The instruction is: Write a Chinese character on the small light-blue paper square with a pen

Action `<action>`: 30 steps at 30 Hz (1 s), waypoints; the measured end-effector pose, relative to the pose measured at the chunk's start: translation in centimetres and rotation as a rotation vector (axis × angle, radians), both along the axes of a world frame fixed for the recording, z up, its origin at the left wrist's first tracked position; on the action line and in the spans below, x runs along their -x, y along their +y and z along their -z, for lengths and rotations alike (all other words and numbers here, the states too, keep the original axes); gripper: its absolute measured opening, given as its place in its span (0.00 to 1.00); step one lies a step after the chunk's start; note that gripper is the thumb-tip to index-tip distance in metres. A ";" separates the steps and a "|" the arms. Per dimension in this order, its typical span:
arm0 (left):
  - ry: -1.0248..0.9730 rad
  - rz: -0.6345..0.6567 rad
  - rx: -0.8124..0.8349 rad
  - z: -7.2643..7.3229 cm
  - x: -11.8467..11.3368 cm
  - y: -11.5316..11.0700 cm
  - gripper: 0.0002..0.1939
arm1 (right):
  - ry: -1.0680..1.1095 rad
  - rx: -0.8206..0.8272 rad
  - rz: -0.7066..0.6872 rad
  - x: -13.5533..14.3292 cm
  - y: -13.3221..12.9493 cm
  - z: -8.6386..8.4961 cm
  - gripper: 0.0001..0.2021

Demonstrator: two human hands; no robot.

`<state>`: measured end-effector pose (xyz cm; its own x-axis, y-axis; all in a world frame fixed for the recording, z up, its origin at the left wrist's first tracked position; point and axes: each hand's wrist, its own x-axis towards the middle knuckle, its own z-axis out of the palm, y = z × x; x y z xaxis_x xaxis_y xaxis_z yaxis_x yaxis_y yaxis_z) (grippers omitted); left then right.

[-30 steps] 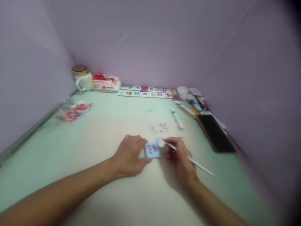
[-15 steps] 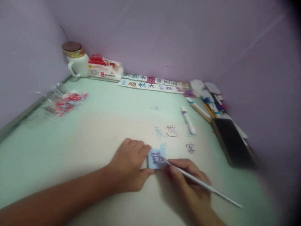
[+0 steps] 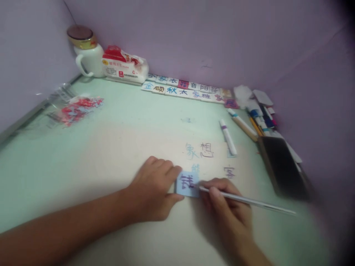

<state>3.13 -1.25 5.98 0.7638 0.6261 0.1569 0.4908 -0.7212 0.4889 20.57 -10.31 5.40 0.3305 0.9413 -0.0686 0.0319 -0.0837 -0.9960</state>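
Observation:
A small blue square block (image 3: 183, 190) with a purple Chinese character on it lies on the white paper. My left hand (image 3: 155, 190) grips its left side, thumb at the lower edge and a fingertip at the upper corner. In my right hand (image 3: 227, 207) is a slim silver pen-like tool (image 3: 246, 200), held close to its tip. That tip meets the right part of the character; its exact shape is too blurred to make out. Handwritten characters (image 3: 206, 150) in purple and blue stand on the paper above the block.
A capped white marker (image 3: 229, 137) and a dark phone (image 3: 283, 166) lie to the right, beside a pile of pens. Rows of character tiles (image 3: 183, 92), a tissue pack (image 3: 124, 68) and a white mug (image 3: 93, 61) line the wall. Red and blue shavings (image 3: 79, 109) lie at left.
The tool's back end has swung up, so it lies flatter, and its tip sits nearer the block's right edge. My left hand keeps its grip. The camera view has shifted slightly.

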 end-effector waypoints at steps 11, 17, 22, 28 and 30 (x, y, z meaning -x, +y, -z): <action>0.013 0.005 0.013 -0.2 -0.1 0.0 0.15 | -0.230 -0.160 -0.241 -1.1 0.6 0.7 0.06; 0.005 0.001 0.003 -0.1 -0.1 0.0 0.16 | -0.302 -0.175 -0.289 -1.1 1.0 0.4 0.06; 0.011 -0.001 -0.006 -0.1 -0.1 0.0 0.17 | -0.368 -0.197 -0.282 -0.9 1.2 0.4 0.07; 0.008 -0.003 0.002 -0.1 -0.1 0.0 0.16 | -0.408 -0.219 -0.286 -0.8 1.1 0.4 0.07; 0.012 -0.003 0.008 -0.1 -0.1 0.0 0.16 | -0.427 -0.223 -0.291 -0.9 1.1 0.4 0.07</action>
